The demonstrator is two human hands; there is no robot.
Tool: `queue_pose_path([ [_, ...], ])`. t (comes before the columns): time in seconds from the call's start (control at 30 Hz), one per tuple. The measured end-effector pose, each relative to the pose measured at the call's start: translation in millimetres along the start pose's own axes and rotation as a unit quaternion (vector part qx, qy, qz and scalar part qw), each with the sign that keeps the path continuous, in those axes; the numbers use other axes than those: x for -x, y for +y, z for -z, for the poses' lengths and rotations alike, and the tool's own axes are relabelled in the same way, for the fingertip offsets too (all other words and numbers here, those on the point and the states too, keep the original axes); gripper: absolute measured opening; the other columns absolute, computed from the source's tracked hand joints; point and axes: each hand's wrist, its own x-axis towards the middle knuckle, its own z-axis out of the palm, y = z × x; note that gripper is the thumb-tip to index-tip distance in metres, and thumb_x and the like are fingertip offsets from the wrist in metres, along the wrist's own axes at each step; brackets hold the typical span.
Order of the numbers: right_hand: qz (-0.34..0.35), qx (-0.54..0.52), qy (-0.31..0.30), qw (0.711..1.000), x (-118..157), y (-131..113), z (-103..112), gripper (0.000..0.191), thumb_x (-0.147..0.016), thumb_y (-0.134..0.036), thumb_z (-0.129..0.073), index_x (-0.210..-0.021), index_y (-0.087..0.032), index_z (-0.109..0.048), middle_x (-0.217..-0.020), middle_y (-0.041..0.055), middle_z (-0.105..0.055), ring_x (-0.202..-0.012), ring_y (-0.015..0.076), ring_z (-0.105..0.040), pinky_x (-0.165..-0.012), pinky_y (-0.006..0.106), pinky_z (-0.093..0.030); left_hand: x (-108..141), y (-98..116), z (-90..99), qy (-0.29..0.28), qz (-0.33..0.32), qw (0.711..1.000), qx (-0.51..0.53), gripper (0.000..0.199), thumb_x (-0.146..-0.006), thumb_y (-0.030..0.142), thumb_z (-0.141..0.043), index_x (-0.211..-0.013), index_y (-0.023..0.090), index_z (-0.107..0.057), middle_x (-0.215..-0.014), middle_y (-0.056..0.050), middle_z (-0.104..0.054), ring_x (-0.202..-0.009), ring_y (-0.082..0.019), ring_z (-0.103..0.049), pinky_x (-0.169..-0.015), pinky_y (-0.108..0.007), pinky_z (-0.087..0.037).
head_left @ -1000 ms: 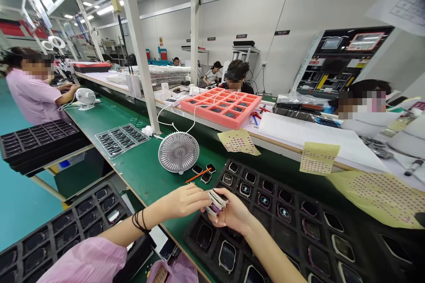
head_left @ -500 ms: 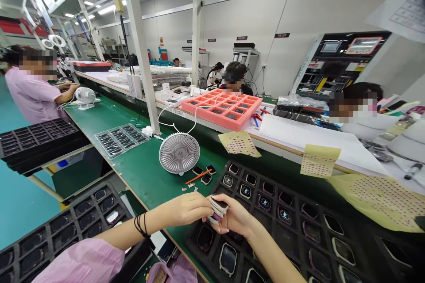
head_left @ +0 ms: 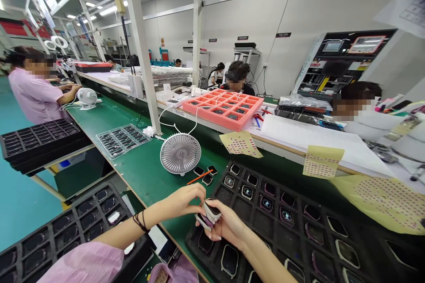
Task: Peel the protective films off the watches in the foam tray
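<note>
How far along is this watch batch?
Looks done: watches sit in pockets of the black foam tray. In hand: the left hand and right hand grip a small stack of watch bodies. Left: three watch bodies on the green bench, beside an orange stick. Tray watches' finish: can't tell.

The left forearm (head_left: 129, 225) reaches in from the lower left, and the left hand (head_left: 184, 201) arches over, pinching downward. The right hand (head_left: 226, 225) cups upward just beside it, curled inward, while the right forearm (head_left: 262, 256) runs down toward the bottom edge.
</note>
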Motion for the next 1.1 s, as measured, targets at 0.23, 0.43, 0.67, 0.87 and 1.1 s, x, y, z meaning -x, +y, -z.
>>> queue_pose_path([
  [0.23,0.101,-0.017,0.062,0.993,4.1,-19.2,8.5,0.035,-0.073,-0.046,-0.062,-0.091,-0.016,-0.059,-0.07,0.0059,-0.07,-0.04,0.0121,-0.055,-0.035,0.021,-0.029,5.8,-30.5,0.1,0.018,0.269,0.956,-0.118,0.025,-0.094,0.042,-0.044,-0.092,0.019,-0.053,-0.083,-0.002,-0.064,-0.07,-0.015,-0.062,-0.063,-0.025,-0.047],
  [0.43,0.14,-0.018,0.093,0.986,15.7,-39.7,14.6,0.031,-0.074,-0.044,-0.062,-0.09,-0.017,-0.06,-0.071,0.0047,-0.069,-0.041,0.012,-0.053,-0.038,0.022,-0.031,17.0,-57.5,-24.1,0.006,0.342,0.909,-0.238,0.012,-0.09,0.025,-0.048,-0.087,0.016,-0.056,-0.094,-0.01,-0.063,-0.08,-0.021,-0.063,-0.069,-0.03,-0.047],
  [0.67,0.14,-0.012,0.094,0.986,13.4,-35.4,13.8,0.034,-0.073,-0.046,-0.064,-0.09,-0.017,-0.06,-0.069,0.0046,-0.067,-0.041,0.0124,-0.053,-0.037,0.022,-0.029,12.2,-70.1,-27.8,0.037,0.378,0.898,-0.221,0.006,-0.084,0.018,-0.055,-0.078,0.018,-0.055,-0.087,-0.006,-0.063,-0.082,-0.021,-0.063,-0.069,-0.028,-0.047],
  [0.87,0.174,0.001,0.106,0.979,8.5,-31.8,16.0,0.035,-0.073,-0.047,-0.064,-0.092,-0.019,-0.058,-0.07,0.0031,-0.067,-0.042,0.0126,-0.054,-0.037,0.022,-0.031,4.6,-52.5,-21.3,0.104,0.359,0.918,-0.13,0.012,-0.083,0.023,-0.056,-0.072,0.017,-0.056,-0.071,-0.004,-0.064,-0.068,-0.018,-0.061,-0.063,-0.028,-0.046],
  [1.1,0.312,0.059,0.199,0.927,7.4,-29.0,13.2,0.033,-0.077,-0.048,-0.063,-0.097,-0.024,-0.053,-0.069,-0.003,-0.061,-0.049,0.0126,-0.055,-0.043,0.023,-0.036,-35.8,13.6,-14.7,0.171,0.261,0.932,0.186,0.025,-0.085,0.04,-0.057,-0.085,0.014,-0.058,-0.07,0.0,-0.061,-0.053,-0.009,-0.054,-0.051,-0.022,-0.043],
])
